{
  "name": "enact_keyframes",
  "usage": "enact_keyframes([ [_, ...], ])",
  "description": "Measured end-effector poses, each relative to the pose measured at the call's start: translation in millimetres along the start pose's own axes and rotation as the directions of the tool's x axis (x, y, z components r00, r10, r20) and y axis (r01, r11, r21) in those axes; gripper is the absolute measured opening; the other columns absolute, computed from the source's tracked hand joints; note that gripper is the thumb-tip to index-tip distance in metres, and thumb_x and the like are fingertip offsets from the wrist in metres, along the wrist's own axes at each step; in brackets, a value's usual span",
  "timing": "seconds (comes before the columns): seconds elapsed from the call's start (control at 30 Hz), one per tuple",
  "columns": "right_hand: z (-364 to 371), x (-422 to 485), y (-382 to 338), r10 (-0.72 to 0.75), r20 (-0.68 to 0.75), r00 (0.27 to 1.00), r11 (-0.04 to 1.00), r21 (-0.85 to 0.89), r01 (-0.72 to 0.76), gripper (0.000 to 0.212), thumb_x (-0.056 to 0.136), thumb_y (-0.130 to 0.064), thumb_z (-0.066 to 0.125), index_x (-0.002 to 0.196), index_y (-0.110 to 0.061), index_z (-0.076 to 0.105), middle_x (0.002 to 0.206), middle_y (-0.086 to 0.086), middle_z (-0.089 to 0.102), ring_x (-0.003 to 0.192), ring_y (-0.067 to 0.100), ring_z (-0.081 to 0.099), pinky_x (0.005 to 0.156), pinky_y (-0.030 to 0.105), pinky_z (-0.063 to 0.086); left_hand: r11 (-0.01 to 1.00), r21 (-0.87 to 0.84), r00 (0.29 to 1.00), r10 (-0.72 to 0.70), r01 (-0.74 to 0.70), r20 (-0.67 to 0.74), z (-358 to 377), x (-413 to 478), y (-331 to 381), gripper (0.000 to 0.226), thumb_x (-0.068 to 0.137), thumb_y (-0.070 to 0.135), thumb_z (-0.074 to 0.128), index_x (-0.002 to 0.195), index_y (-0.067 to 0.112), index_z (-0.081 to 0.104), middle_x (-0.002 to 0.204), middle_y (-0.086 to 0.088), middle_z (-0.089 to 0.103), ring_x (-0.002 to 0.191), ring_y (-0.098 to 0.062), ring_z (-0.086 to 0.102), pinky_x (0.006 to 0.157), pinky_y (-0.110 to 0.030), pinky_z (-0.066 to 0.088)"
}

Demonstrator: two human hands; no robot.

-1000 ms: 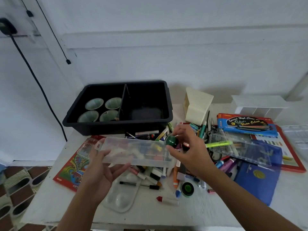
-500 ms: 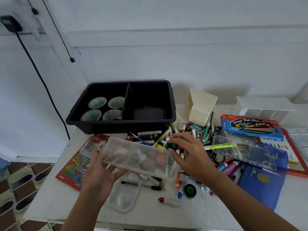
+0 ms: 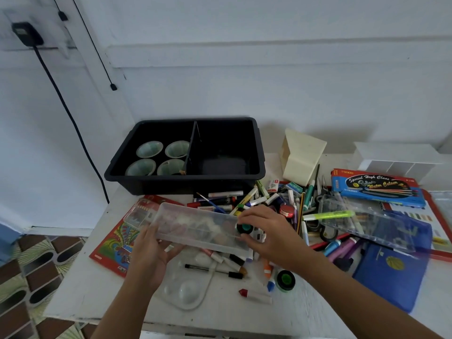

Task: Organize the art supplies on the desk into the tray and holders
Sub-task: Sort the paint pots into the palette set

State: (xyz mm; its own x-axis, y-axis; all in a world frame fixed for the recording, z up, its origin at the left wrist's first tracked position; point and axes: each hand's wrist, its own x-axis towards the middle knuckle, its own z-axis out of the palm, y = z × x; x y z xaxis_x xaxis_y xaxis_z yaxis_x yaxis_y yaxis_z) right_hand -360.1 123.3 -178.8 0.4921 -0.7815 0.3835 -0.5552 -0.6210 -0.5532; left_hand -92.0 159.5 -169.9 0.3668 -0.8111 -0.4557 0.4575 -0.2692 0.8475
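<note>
My left hand point(image 3: 152, 250) holds the left end of a clear plastic paint box point(image 3: 195, 227) from underneath, above the desk. My right hand point(image 3: 271, 234) pinches a small green-capped paint pot point(image 3: 244, 228) at the box's right end. Beyond them stands the black tray point(image 3: 259, 152), with a divider and several pale green cups point(image 3: 149, 149) in its left half. A heap of markers, tubes and pens point(image 3: 269, 199) lies between the tray and my hands.
A white palette point(image 3: 188, 289), a black pen point(image 3: 210, 269), a red-tipped crayon point(image 3: 254, 294) and a green-lidded pot point(image 3: 285, 280) lie near the front. A cream holder point(image 3: 303, 155), white organizer point(image 3: 396, 160), colour-pencil box point(image 3: 376, 187), clear case point(image 3: 362, 218), blue pouch point(image 3: 391, 270) sit right.
The right hand has brought the green pot down from above the box to its right end. The left hand has tilted the box and moved it slightly.
</note>
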Motion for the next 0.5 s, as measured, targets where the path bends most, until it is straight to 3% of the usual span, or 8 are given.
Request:
enact_keyframes([
  [0.3,5.2,17.2,4.7,0.09,-0.032,0.995,0.989,-0.114,-0.094,0.023,0.083,-0.013,0.076,0.106,-0.015,0.077,0.106,-0.005,0.068,0.106,0.014,0.057,0.097,0.03,0.049,0.993,0.118,0.999,0.02,-0.023,0.025,-7.3,2.7,-1.3,0.021,0.107,0.018,0.046,0.115,0.009,0.062,0.113,-0.018,0.071,0.107,-0.035,0.07,0.085,-0.048,0.057],
  [0.4,-0.7,18.0,9.0,0.155,0.02,0.988,0.987,-0.044,-0.154,0.023,0.084,-0.015,0.078,0.107,-0.017,0.078,0.111,-0.008,0.066,0.105,0.008,0.058,0.095,0.026,0.049,0.983,0.177,0.999,0.044,-0.049,0.031,-8.1,4.9,-2.0,0.021,0.107,0.02,0.046,0.113,0.009,0.063,0.11,-0.017,0.072,0.106,-0.035,0.07,0.088,-0.049,0.057],
  [0.5,-2.6,15.4,14.2,0.256,0.016,0.966,0.964,0.062,-0.257,0.025,0.081,-0.018,0.082,0.106,-0.021,0.078,0.111,-0.009,0.065,0.102,0.006,0.061,0.091,0.032,0.054,0.952,0.28,0.99,0.1,-0.123,0.097,-9.4,5.8,-2.2,0.024,0.104,0.027,0.052,0.113,0.008,0.064,0.104,-0.015,0.073,0.097,-0.034,0.072,0.083,-0.046,0.059],
])
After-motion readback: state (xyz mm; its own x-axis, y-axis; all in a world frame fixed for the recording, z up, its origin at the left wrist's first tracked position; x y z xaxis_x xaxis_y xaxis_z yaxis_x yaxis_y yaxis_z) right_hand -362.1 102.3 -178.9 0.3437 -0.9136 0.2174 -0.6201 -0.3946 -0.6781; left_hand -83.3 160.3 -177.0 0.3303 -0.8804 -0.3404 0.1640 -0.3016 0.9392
